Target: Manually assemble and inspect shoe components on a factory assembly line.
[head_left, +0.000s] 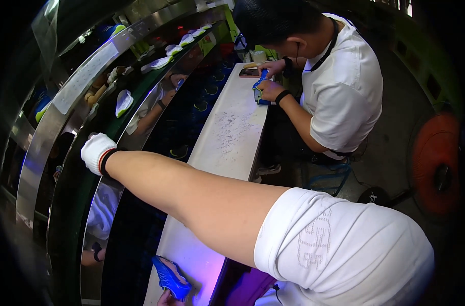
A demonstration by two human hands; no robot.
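Note:
My right arm stretches across to the left, and my right hand [97,154], in a white knit glove with a dark wristband, is over the green conveyor belt. Its fingers look curled in; whatever they may hold is hidden. At the lower edge my left hand [168,299] is closed on the end of a blue shoe [171,278] with a pinkish inside. That shoe is tilted above the near end of the long white table [191,239], under purple light. White insoles with green edges, one insole [124,103] nearest my glove, lie farther up the belt.
A co-worker in a white shirt [345,86] sits at the far right of the table, both hands on a blue shoe [260,92]. Small scraps [232,127] litter the tabletop. A metal rail [107,204] edges the belt. A red fan [436,163] stands at right.

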